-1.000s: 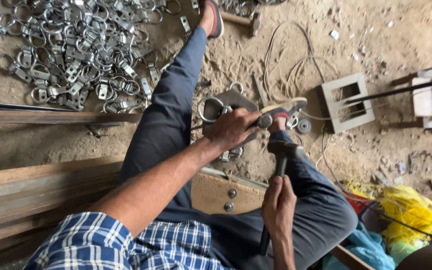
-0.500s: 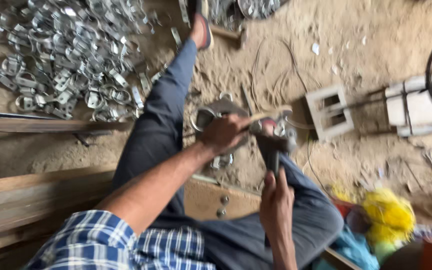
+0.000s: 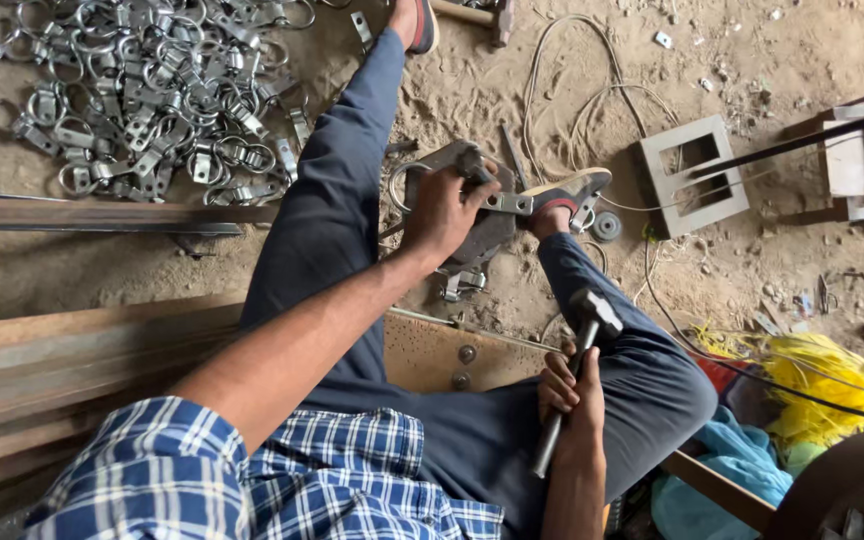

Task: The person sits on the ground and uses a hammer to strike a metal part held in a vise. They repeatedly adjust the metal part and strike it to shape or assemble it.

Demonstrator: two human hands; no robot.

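Metal clamp piece (image 3: 505,203), flat strap with ring end, sat on a steel block (image 3: 480,240) on the sandy floor (image 3: 732,60) between the person's legs, its far end just beside the sandalled foot (image 3: 570,190). Left hand (image 3: 444,208) was clamped on the piece, fingers curled over it. Right hand (image 3: 572,392) was closed round the handle of a hammer (image 3: 577,372), head raised above the right knee, well apart from the piece. Big pile of similar ring clamps (image 3: 142,90) lay upper left on the floor. Grey rectangular frame (image 3: 694,175) and white wires (image 3: 572,90) lay to the right. Yellow bag (image 3: 820,385) lower right.
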